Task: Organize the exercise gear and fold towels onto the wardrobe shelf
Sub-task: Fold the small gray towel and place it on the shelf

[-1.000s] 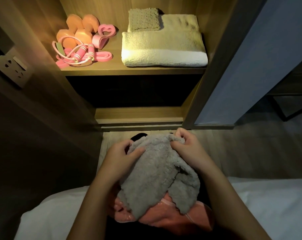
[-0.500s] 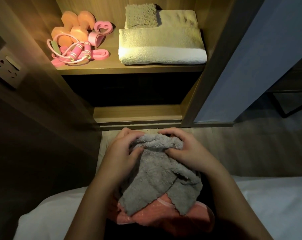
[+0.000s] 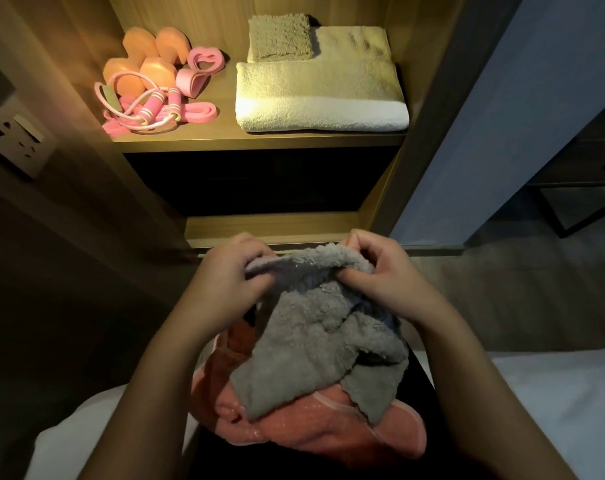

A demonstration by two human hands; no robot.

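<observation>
A grey fluffy towel (image 3: pixel 315 344) hangs crumpled over my lap. My left hand (image 3: pixel 230 282) pinches its top edge on the left, and my right hand (image 3: pixel 384 271) grips the same edge on the right. Under it lies a pink towel (image 3: pixel 329 427). On the lit wardrobe shelf (image 3: pixel 259 140) sit orange dumbbells (image 3: pixel 145 60), a pink skipping rope (image 3: pixel 148 105), pink resistance bands (image 3: pixel 200 69), a large folded cream towel (image 3: pixel 322 95) and a small folded grey cloth (image 3: pixel 280 38) on top of it.
A dark compartment (image 3: pixel 259 181) opens below the shelf. A wall socket (image 3: pixel 17 140) is on the left panel. The wardrobe's grey door (image 3: pixel 502 116) stands open at the right. White bedding (image 3: pixel 554 403) spreads on both sides of my lap.
Both hands have worked along the grey towel's top edge and lifted it a little toward the wardrobe, bunching the edge between them. The shelf items have not moved.
</observation>
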